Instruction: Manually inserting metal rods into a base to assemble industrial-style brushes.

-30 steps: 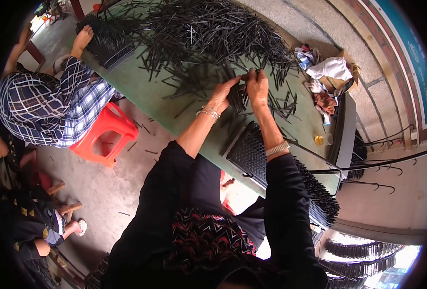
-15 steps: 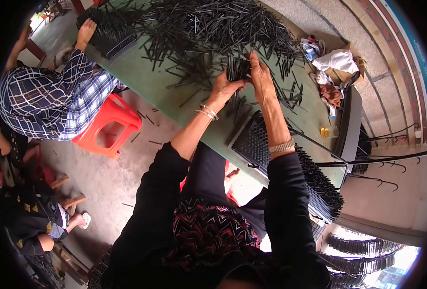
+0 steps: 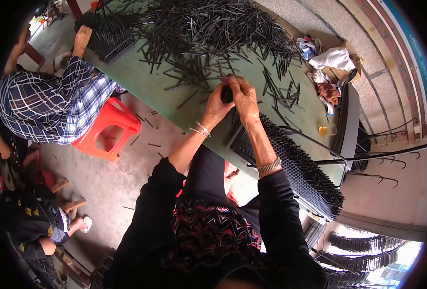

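Observation:
Over the green table (image 3: 160, 98) my two hands come together around a bundle of thin black sticks (image 3: 227, 94). My left hand (image 3: 217, 107) curls around the bundle from the left. The fingers of my right hand (image 3: 245, 98) close over its far end and side. Most of the bundle is hidden by my fingers. Beyond my hands spreads a large heap of loose black sticks (image 3: 213, 29). Just right of my right forearm lies a long black perforated rack (image 3: 283, 166), with rows of black sticks (image 3: 310, 168) standing up in its holes.
A co-worker in a checked shirt (image 3: 35, 103) sits at left beside a red stool (image 3: 110, 130), one hand (image 3: 82, 38) at another stick-filled rack (image 3: 112, 50). A carton with cloths (image 3: 336, 60) and a small yellow-filled cup (image 3: 326, 130) stand at right. Black hooked rods (image 3: 384, 161) jut out beyond.
Both hands have drawn nearer to me, away from the heap. My right hand has moved left and closed over the bundle, whose upright sticks showed between my hands earlier.

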The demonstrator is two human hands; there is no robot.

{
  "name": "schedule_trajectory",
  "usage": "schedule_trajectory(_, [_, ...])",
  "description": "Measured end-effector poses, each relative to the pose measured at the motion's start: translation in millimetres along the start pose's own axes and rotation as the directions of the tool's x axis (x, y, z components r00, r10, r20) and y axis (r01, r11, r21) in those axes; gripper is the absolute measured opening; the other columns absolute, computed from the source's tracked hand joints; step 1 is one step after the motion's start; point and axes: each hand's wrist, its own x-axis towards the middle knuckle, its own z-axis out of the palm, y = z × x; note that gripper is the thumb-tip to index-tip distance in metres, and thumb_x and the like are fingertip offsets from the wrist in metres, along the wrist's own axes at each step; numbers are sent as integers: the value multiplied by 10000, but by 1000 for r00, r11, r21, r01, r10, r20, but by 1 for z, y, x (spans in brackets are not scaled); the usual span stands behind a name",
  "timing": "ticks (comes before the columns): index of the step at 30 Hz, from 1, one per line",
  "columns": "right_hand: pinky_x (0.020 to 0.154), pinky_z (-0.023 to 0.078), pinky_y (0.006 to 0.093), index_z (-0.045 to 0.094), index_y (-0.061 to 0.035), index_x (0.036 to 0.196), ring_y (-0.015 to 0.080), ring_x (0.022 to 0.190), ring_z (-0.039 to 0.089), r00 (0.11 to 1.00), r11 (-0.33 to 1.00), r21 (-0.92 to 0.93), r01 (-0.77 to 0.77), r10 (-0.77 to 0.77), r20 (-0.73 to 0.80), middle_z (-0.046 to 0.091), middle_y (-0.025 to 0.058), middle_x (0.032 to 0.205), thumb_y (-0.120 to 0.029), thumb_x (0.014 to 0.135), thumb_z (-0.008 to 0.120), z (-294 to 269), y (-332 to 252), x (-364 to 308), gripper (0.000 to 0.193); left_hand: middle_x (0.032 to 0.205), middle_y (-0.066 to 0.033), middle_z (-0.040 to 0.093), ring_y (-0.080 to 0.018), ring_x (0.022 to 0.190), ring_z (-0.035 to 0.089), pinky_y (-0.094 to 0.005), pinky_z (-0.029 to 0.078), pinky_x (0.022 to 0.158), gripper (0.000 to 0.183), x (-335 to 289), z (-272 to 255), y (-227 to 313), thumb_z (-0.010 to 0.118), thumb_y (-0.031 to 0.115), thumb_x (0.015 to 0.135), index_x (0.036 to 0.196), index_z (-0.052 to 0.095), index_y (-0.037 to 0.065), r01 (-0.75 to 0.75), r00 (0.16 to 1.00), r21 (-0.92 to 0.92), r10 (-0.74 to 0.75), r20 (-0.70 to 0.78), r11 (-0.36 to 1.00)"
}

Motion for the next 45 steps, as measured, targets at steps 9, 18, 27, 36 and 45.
schedule_trajectory(9, [882,457,318,626,54,1115,287,1011,619,981,985,-25,-170,167,-95,651,211,1064,-251,979,518,-3,-15,-24,351,957,-163,663,-291,895,655,-367,503,774,474,-19,-5,13,786,158,730,1089,511,17,92,996,13,-92,1,996])
schedule_trajectory(18, [969,431,382,456,39,1339,390,1154,558,987,994,-111,1,-19,-161,583,300,1196,-335,988,472,8,26,-27,513,979,-126,678,-186,897,635,-324,501,795,354,-30,-3,-14,713,83,790,1097,559,-3,122,993,-23,-121,7,992])
schedule_trajectory(27, [1061,365,341,470,54,1344,258,1246,500,976,998,62,24,-10,-216,549,193,1314,-338,1016,460,-30,-28,-74,512,896,-91,670,-187,786,648,-348,545,702,120,-4,-7,7,647,62,867,935,609,-29,429,848,-672,-526,69,604])
schedule_trajectory(36, [1083,357,374,414,43,1376,264,1249,496,843,958,177,224,-100,-529,504,196,1363,-445,1043,250,-45,-30,-139,614,1001,-75,670,-163,940,615,-293,473,898,227,-72,42,107,656,215,889,1027,649,35,714,586,-700,-551,594,4])
schedule_trajectory(45, [722,473,227,593,-19,1250,75,839,544,864,994,-23,-104,79,-498,622,31,958,-281,985,558,-115,-39,-220,375,922,-96,691,-164,790,664,-289,542,695,222,-142,58,160,677,68,827,1030,662,-19,812,580,-416,-491,650,409])
